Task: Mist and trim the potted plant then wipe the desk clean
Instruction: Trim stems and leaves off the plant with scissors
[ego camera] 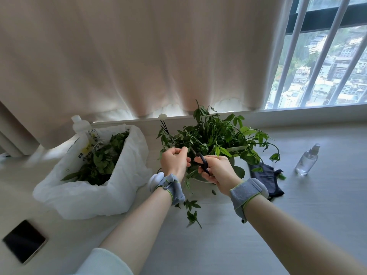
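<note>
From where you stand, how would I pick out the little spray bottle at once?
Start at the window on the right and drop to the desk below it. Right of the potted plant, past the dark cloth, stands the spray bottle: small, clear and upright, unlike the larger white bottle by the bag far left.

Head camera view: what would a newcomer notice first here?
The leafy potted plant at the centre of the desk, which the left hand pinches while the right hand holds black scissors to it. Left of it gapes a white bag full of green cuttings; a clear spray bottle stands at the right.
</note>
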{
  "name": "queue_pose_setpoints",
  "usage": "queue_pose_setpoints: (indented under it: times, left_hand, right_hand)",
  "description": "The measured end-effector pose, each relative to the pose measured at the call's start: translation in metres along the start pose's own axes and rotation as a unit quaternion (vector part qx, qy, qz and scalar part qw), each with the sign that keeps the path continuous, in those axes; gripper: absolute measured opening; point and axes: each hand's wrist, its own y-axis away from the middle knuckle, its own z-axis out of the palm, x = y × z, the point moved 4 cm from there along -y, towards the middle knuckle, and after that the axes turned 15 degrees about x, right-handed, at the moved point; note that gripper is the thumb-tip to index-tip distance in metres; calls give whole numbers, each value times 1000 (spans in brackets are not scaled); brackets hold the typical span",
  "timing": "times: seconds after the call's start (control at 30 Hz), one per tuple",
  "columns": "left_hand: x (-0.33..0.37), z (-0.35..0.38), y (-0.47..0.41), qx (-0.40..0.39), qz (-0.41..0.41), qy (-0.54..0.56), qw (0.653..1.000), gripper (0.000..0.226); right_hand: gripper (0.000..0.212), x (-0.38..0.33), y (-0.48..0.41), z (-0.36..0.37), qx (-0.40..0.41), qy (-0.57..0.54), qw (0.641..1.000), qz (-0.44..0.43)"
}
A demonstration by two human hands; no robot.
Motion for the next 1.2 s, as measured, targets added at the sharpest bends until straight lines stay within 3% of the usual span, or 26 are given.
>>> queue_pose_setpoints:
  times: [0.2,0.33,0.53,0.67,0.83,1.0,1.2]
  left_hand:
    - [2,-12,4,1,57,-56,997,36]
    - [-2,-14,4,-57,103,-92,989,34]
    - [-8,-17,6,-143,144,-61,977,24]
    - [-7,-20,5,-135,126,-6,983,22]
    - [-12,-23,4,-148,98,-6,984,43]
    - [-20,-25,8,-239,93,-49,965,8]
    - [-22,-28,5,-197,97,-24,975,16]
  right_hand:
    - [12,-2,3,-2,27,-25,999,12]
    - [14,-5,3,-2,31,-34,999,2]
    - [13,-10,4,-5,39,-34,999,-16]
    - [14,-10,6,-6,40,-33,998,-20]
    - [15,-9,7,-7,47,-16,998,-30]
    - [15,-9,9,-6,47,-18,998,-28]
    - [16,-6,8,-4,45,-16,998,-27]
